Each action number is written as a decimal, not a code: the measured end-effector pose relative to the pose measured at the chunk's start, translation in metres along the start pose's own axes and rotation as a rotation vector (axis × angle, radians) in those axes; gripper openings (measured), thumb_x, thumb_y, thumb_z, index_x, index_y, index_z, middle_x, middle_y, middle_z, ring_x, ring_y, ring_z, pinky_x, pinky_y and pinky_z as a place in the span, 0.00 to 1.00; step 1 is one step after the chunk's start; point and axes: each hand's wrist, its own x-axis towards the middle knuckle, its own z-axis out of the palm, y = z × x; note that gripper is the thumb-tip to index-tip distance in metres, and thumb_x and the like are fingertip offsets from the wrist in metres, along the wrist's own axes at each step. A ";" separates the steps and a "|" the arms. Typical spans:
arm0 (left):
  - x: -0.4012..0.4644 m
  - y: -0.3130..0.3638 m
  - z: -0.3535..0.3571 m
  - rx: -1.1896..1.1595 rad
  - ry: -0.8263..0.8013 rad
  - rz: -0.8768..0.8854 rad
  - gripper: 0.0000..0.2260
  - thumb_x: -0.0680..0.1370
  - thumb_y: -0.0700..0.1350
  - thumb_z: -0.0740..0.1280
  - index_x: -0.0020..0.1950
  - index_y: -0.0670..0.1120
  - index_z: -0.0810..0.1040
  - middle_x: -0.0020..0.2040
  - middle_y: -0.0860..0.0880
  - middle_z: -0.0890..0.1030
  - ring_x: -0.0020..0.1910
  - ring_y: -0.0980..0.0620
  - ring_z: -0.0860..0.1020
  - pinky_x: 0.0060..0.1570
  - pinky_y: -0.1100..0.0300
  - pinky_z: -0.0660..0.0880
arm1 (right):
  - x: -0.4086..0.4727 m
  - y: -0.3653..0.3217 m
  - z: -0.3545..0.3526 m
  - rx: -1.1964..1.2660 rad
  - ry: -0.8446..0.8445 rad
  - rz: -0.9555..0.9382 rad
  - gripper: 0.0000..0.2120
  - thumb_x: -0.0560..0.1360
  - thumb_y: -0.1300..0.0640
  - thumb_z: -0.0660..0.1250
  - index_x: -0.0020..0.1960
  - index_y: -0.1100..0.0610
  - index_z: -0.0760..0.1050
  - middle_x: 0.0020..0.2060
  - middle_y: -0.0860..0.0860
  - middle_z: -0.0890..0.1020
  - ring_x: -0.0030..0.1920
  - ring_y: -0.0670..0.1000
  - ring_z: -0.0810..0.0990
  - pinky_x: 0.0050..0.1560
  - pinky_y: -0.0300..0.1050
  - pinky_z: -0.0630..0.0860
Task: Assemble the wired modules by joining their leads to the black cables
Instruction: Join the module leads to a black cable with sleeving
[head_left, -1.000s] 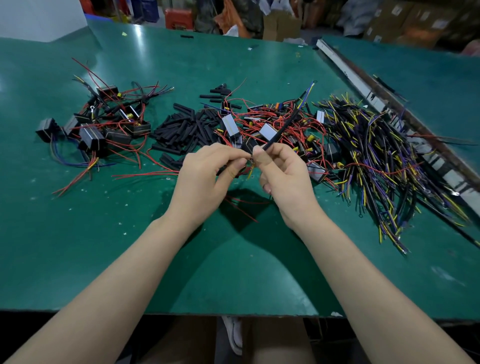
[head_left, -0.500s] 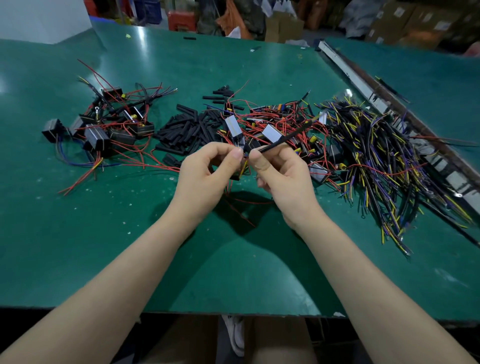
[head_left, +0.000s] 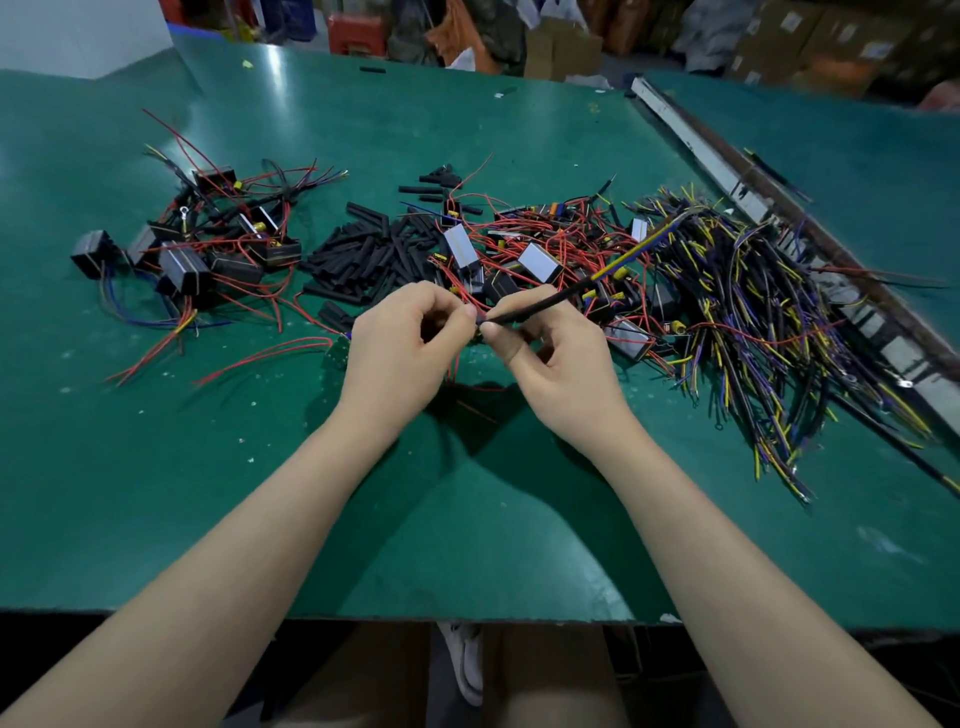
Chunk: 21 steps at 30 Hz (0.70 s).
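Observation:
My right hand (head_left: 558, 358) pinches the near end of a black cable (head_left: 550, 299) whose yellow and blue wires rise toward the upper right. My left hand (head_left: 402, 345) pinches thin red leads right at that cable end; fingertips of both hands meet above the green table (head_left: 467, 519). The module these leads belong to is hidden by my hands. Behind them lies a heap of unassembled modules (head_left: 540, 260) with red leads. A pile of black cables (head_left: 769, 312) with yellow and blue wires spreads to the right.
Black sleeve pieces (head_left: 374, 254) are heaped at the centre back. Finished modules (head_left: 208, 249) with wires lie at the left. A metal rail (head_left: 727, 176) runs diagonally along the table's right side. Boxes and bags stand beyond the far edge.
Both hands stay joined at the cable end with small finger shifts. The cable's far end has swung a little lower and to the right.

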 end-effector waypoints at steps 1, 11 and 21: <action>0.001 -0.001 -0.001 0.021 -0.010 0.024 0.05 0.77 0.45 0.68 0.41 0.51 0.78 0.35 0.59 0.76 0.35 0.61 0.72 0.40 0.65 0.69 | 0.000 0.000 0.000 -0.010 0.004 0.017 0.07 0.76 0.60 0.69 0.46 0.49 0.74 0.41 0.43 0.78 0.39 0.42 0.76 0.42 0.34 0.71; 0.000 -0.005 -0.007 0.164 0.008 0.354 0.08 0.77 0.47 0.67 0.50 0.44 0.83 0.44 0.49 0.78 0.44 0.49 0.78 0.41 0.45 0.74 | 0.002 -0.001 -0.003 0.051 0.001 0.106 0.06 0.77 0.56 0.68 0.46 0.45 0.74 0.39 0.42 0.79 0.40 0.44 0.78 0.47 0.55 0.78; -0.003 -0.002 -0.006 0.334 0.055 0.285 0.03 0.73 0.44 0.67 0.40 0.46 0.79 0.41 0.56 0.74 0.49 0.47 0.73 0.44 0.56 0.58 | 0.001 -0.002 -0.002 -0.032 -0.028 0.036 0.05 0.77 0.59 0.68 0.46 0.50 0.75 0.36 0.39 0.77 0.36 0.36 0.75 0.39 0.28 0.67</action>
